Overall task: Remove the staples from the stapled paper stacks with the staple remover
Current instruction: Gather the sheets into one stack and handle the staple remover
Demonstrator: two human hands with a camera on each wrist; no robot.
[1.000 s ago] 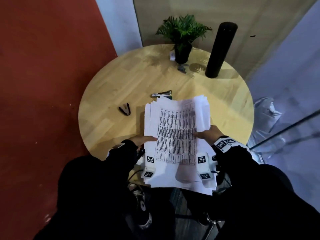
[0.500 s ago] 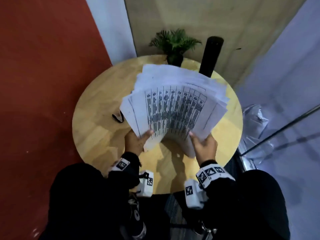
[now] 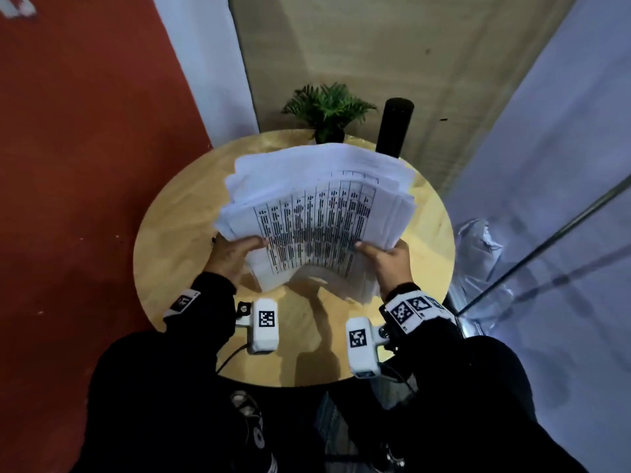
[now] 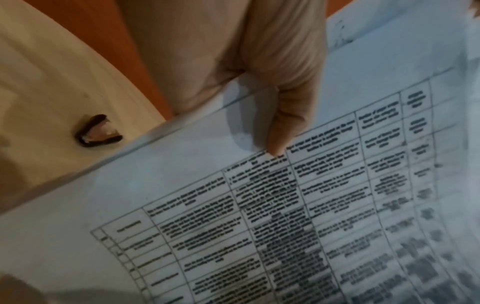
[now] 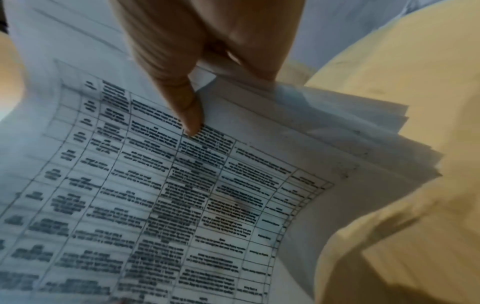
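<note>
A thick stack of white papers (image 3: 317, 213), its top sheet printed with a table, is lifted above the round wooden table (image 3: 164, 240) and sags between my hands. My left hand (image 3: 235, 254) grips its left edge with the thumb on top (image 4: 283, 131). My right hand (image 3: 386, 257) grips the right edge, thumb on the top sheet (image 5: 189, 115). The black staple remover (image 4: 100, 131) lies on the table to the left, seen only in the left wrist view; the papers hide it in the head view.
A small potted plant (image 3: 327, 110) and a tall black cylinder (image 3: 394, 126) stand at the table's far edge. A red wall (image 3: 85, 165) is close on the left. A crumpled plastic bag (image 3: 478, 240) lies on the floor to the right.
The stack lay flat on the table's near edge a second ago. Both hands have lifted it and carried it forward over the table's middle, where it now hides the stapler and the remover.
</note>
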